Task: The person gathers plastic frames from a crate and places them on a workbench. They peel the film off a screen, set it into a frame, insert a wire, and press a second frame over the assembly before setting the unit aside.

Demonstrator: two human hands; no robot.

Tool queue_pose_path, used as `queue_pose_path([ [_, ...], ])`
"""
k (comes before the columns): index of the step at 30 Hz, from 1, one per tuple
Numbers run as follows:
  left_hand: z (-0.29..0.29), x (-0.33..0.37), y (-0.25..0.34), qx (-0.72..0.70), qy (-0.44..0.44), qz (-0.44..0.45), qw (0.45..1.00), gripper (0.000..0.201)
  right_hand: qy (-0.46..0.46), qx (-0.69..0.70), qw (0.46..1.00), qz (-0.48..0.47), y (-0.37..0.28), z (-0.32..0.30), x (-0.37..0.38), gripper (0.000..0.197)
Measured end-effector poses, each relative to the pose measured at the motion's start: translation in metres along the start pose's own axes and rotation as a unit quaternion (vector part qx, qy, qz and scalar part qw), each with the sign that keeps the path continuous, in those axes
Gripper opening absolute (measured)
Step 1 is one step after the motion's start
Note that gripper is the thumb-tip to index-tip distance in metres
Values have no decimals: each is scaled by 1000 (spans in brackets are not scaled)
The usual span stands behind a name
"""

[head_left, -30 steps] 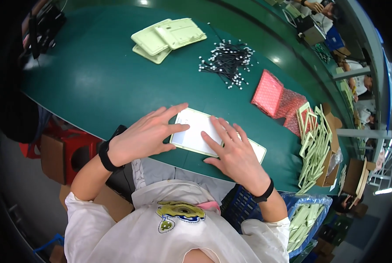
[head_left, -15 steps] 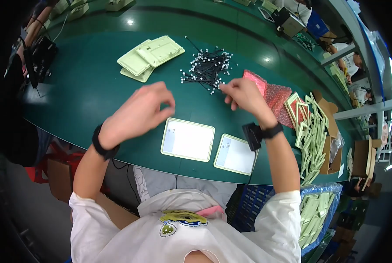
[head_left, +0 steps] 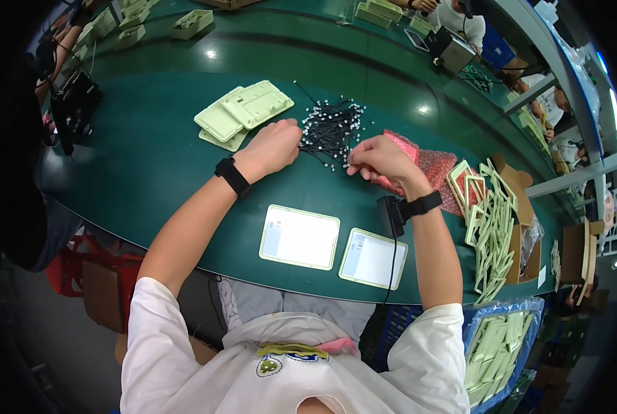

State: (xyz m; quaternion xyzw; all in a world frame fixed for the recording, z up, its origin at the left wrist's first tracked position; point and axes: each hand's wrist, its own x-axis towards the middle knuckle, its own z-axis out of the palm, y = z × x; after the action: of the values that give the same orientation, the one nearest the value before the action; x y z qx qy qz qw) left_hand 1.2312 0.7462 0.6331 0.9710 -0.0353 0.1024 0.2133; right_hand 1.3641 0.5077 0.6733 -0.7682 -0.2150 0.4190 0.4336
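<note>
Plainly visible from where I stood, both hands were at the near edge of a heap of black cables (head_left: 331,127), white at their ends, which lay on the green table (head_left: 150,148) beyond two panels. The left hand (head_left: 275,146) was at the heap's left side, back upward and fingers curled inward; its fingertips were hidden, so I could not tell how far the grip was closed or whether it had hold of a cable. The right hand (head_left: 383,160) was at the heap's lower right, thumb and fingers drawn close together beside some white ends; whether anything was pinched between them could not be made out. Nearer the person lay a larger white panel (head_left: 299,237) and, just to its right but apart, a smaller white panel (head_left: 370,259), each with a pale green rim. A black box (head_left: 391,215) was at the right wrist (its lead hung down across the smaller panel). Pale green shells (head_left: 243,110) lay overlapping to the left of the cables. To the right were red bubble wrap (head_left: 438,172) and a tangled pile of pale green frames (head_left: 489,234), with an open carton (head_left: 527,265) beside the frames.
</note>
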Motion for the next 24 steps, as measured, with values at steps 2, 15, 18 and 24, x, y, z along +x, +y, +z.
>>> queue_pose_path([
  [2, -4, 2, 5, 22, -21, 7, 1000, 6, -26, 57, 998, -12, 1, -7, -11, 12],
  [15, -42, -9, 18, -294, -98, -174, 935, 17, -13, 244, 961, -131, 5, 16, -110, 6],
  [18, -47, -19, 10, -484, -118, -210, 841, 28, 0, 271, 952, -144, 12, 23, -125, 6],
  [24, -45, -40, 15, -627, -128, -281, 715, 36, 6, 229, 966, -122, 36, 27, -151, 10],
])
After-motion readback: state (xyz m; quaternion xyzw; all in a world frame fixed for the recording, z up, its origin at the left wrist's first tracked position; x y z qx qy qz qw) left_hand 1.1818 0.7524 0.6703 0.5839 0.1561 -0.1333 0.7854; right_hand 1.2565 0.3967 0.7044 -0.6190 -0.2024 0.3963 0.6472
